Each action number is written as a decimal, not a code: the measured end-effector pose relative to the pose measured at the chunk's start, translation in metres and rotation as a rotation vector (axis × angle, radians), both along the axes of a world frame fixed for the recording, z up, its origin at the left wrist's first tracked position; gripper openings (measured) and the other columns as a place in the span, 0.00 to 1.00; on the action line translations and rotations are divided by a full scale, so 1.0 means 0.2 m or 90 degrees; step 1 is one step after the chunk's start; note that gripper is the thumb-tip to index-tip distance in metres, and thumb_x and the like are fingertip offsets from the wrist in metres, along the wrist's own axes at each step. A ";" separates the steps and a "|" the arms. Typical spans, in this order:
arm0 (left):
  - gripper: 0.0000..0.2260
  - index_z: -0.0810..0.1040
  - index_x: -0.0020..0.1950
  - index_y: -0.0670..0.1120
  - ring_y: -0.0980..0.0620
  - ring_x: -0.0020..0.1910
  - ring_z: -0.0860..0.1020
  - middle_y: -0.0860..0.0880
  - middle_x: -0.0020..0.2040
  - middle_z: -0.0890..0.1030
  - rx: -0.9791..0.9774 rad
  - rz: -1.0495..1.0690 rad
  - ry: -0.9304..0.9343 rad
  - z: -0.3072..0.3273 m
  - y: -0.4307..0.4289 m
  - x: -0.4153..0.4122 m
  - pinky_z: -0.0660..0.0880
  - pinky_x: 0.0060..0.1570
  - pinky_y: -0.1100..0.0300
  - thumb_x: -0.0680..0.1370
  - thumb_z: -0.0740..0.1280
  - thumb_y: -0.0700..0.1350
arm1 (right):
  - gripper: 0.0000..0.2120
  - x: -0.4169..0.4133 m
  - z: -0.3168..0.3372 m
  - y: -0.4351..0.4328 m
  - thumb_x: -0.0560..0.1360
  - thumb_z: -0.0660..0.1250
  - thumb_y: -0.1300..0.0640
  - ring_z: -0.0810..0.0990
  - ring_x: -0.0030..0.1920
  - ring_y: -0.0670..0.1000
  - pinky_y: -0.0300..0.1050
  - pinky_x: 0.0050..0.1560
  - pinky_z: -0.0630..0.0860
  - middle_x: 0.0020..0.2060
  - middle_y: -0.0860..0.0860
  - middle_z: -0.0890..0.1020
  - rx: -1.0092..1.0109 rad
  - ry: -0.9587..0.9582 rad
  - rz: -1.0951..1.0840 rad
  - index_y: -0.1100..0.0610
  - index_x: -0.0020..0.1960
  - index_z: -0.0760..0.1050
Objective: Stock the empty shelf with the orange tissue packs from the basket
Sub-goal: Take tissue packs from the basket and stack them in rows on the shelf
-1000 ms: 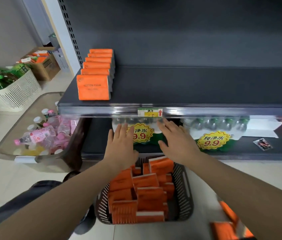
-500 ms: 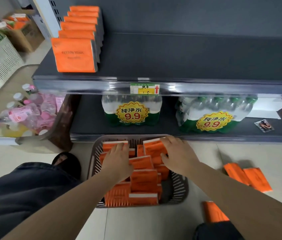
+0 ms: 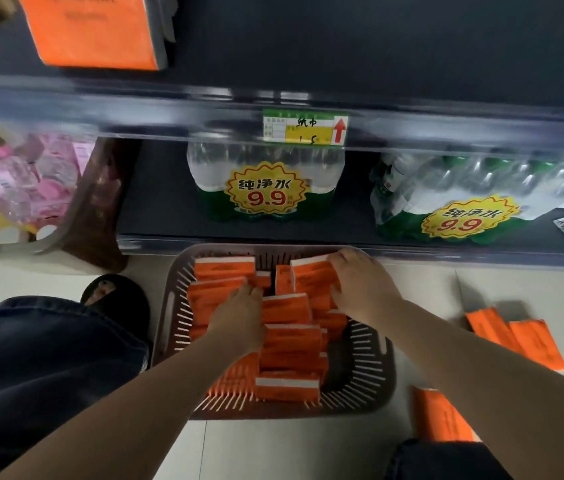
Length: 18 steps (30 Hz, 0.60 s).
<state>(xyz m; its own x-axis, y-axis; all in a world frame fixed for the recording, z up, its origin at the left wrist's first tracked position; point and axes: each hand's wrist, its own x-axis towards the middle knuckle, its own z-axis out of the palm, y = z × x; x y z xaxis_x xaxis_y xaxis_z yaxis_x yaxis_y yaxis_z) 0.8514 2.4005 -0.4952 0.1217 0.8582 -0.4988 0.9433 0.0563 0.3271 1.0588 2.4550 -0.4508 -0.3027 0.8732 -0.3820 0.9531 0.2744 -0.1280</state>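
Note:
A brown slotted basket (image 3: 169, 327) sits on the floor below the shelving, holding several orange tissue packs (image 3: 287, 341). My left hand (image 3: 239, 317) reaches into the left side, its fingers bent down over the edge of a pack (image 3: 211, 292). At the basket's far right, my right hand (image 3: 363, 285) grips an upright pack (image 3: 311, 275), fingers over its top and thumb on its face. The dark upper shelf (image 3: 377, 46) carries an orange pack (image 3: 93, 32) at its left end.
Two shrink-wrapped water bottle packs (image 3: 266, 185) (image 3: 464, 202) stand on the lower shelf behind the basket. A bin of pink bottles (image 3: 14, 188) is at the left. Loose orange packs (image 3: 515, 341) (image 3: 443, 414) lie on the floor at the right. My knee (image 3: 31, 375) is beside the basket.
Both hands dropped from the shelf edge into the basket. The right hand closed round the far-right pack, and the left hand's fingers curled onto a left pack. The view tilted down.

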 end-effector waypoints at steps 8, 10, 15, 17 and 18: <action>0.18 0.72 0.65 0.50 0.49 0.66 0.70 0.49 0.67 0.71 0.017 -0.031 0.038 -0.13 0.06 0.01 0.73 0.63 0.51 0.75 0.67 0.45 | 0.21 0.00 -0.08 0.09 0.75 0.63 0.58 0.67 0.65 0.54 0.51 0.64 0.66 0.64 0.54 0.69 0.026 -0.039 0.031 0.55 0.68 0.67; 0.16 0.73 0.63 0.50 0.49 0.65 0.70 0.49 0.66 0.72 0.031 -0.036 0.049 -0.14 0.06 0.01 0.73 0.62 0.52 0.76 0.67 0.45 | 0.21 0.00 -0.09 0.09 0.75 0.63 0.59 0.67 0.65 0.55 0.51 0.65 0.66 0.64 0.54 0.69 0.032 -0.062 0.047 0.56 0.67 0.68; 0.13 0.74 0.60 0.51 0.50 0.64 0.71 0.50 0.63 0.73 0.052 -0.034 0.044 -0.15 0.06 0.01 0.73 0.62 0.53 0.76 0.66 0.45 | 0.16 0.02 -0.10 0.08 0.75 0.63 0.58 0.67 0.65 0.55 0.51 0.66 0.64 0.63 0.55 0.70 0.033 -0.084 0.053 0.56 0.63 0.71; 0.12 0.74 0.60 0.51 0.51 0.62 0.72 0.51 0.63 0.73 0.049 -0.037 0.040 -0.14 0.05 -0.01 0.73 0.62 0.53 0.76 0.67 0.47 | 0.16 0.03 -0.09 0.07 0.76 0.63 0.57 0.67 0.65 0.55 0.51 0.67 0.64 0.62 0.55 0.70 0.037 -0.080 0.047 0.56 0.63 0.71; 0.12 0.74 0.59 0.51 0.51 0.62 0.72 0.51 0.63 0.73 0.046 -0.038 0.038 -0.13 0.05 -0.01 0.73 0.62 0.53 0.76 0.67 0.47 | 0.15 0.04 -0.08 0.07 0.76 0.62 0.57 0.67 0.65 0.55 0.51 0.66 0.64 0.62 0.55 0.70 0.041 -0.077 0.044 0.56 0.63 0.71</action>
<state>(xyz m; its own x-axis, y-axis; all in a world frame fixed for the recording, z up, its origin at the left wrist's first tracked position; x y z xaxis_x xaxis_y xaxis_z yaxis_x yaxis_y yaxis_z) 0.8494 2.4108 -0.5218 0.1455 0.8844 -0.4434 0.9622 -0.0221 0.2716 1.0660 2.4685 -0.4678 -0.3177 0.8761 -0.3627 0.9392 0.3432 0.0063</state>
